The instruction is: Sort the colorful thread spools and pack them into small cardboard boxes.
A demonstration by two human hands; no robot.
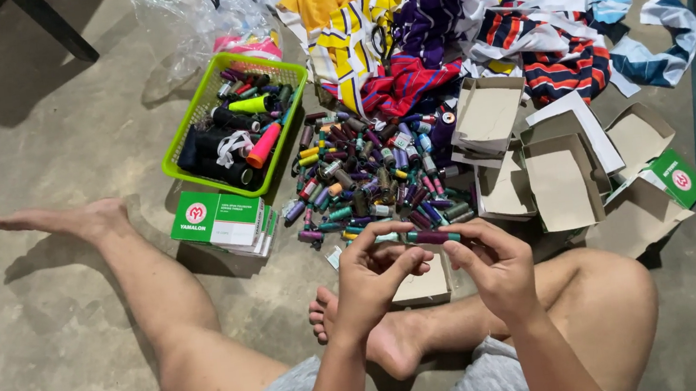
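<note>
I sit on a concrete floor with my legs spread. My left hand and my right hand are raised together above my lap. Between their fingertips they hold a small purple thread spool with teal ends, lying sideways. Just beyond my hands a heap of loose thread spools in many colours covers the floor. A small open cardboard box lies under my hands by my foot.
A lime green basket with larger thread cones stands at the left. Flat green and white boxes lie in front of it. Several open cardboard boxes sit at the right. Coloured fabric pieces are piled behind.
</note>
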